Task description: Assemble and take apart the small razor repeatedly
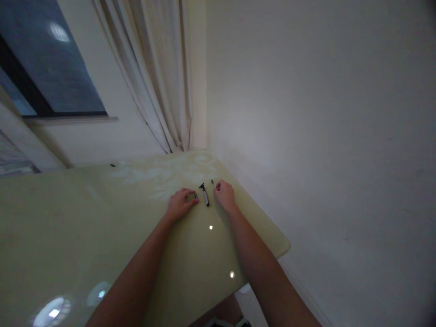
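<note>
A razor (205,196) with a black head and a grey-and-black handle lies on the table between my two hands. To its left, my left hand (180,204) rests on the table, thumb and fingers closed about a small dark green-black piece (196,196) too small to name. On the razor's other side, my right hand (225,193) pinches a thin light stick with a dark tip (212,181). The fingers hide most of that stick, so its kind is unclear.
The glossy pale green table (81,218) meets a plain wall (306,113) on the right. A small black object (112,165) lies near the far edge. Behind are a curtain (160,68) and a dark window (68,68). Lamp reflections shine on the tabletop.
</note>
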A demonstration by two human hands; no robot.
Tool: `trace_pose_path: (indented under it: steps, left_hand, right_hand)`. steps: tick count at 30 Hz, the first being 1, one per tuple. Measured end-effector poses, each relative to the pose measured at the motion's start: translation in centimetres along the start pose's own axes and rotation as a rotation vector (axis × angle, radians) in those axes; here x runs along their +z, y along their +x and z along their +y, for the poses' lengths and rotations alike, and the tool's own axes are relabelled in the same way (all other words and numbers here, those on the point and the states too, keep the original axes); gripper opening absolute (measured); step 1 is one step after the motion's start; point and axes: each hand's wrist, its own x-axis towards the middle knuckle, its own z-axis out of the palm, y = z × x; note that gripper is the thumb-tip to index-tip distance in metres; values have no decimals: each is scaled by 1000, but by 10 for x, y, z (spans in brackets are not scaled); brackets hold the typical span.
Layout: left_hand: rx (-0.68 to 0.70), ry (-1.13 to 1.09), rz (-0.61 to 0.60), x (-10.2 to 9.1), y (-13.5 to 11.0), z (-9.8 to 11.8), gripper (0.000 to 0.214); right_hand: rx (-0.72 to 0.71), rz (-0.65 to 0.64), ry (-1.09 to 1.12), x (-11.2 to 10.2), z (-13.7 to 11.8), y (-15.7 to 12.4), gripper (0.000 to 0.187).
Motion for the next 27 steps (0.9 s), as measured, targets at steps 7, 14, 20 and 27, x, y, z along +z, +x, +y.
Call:
trace_pose_path:
  steps: [7,14,20,27]
  left_hand:
    - [6,-54,25,2,-1,-4,39]
    - [5,-190,57,2,-1,-1,34]
    - [54,-228,55,-42,-51,-51,39]
    - [-351,180,197,-106,-115,-137,38]
  right_hand:
    - [-1,-11,21,6,-1,0,7]
    - [-43,125,13,7,2,2,13]
    - [-123,91,-54,-1,-11,-5,20]
    - [-201,11,-231,9,-32,-20,22]
